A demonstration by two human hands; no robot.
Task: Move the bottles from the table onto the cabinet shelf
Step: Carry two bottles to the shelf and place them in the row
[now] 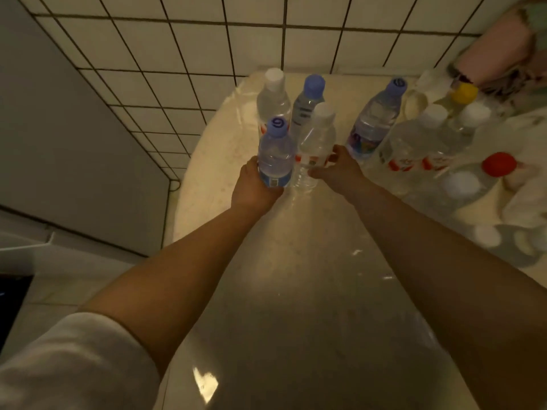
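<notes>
Several clear plastic water bottles stand on a glossy pale table. My left hand grips a blue-capped bottle low on its body, near the blue label. My right hand is wrapped round the lower part of a white-capped bottle with a red and white label, right beside the first. Behind them stand another white-capped bottle and a blue-capped bottle. A third blue-capped bottle stands to the right. The cabinet shelf is not in view.
More bottles crowd the table's right side: two white-capped ones, a yellow-capped one and a red-capped one. A pink cloth bundle lies at the far right. A tiled floor and a grey panel lie to the left.
</notes>
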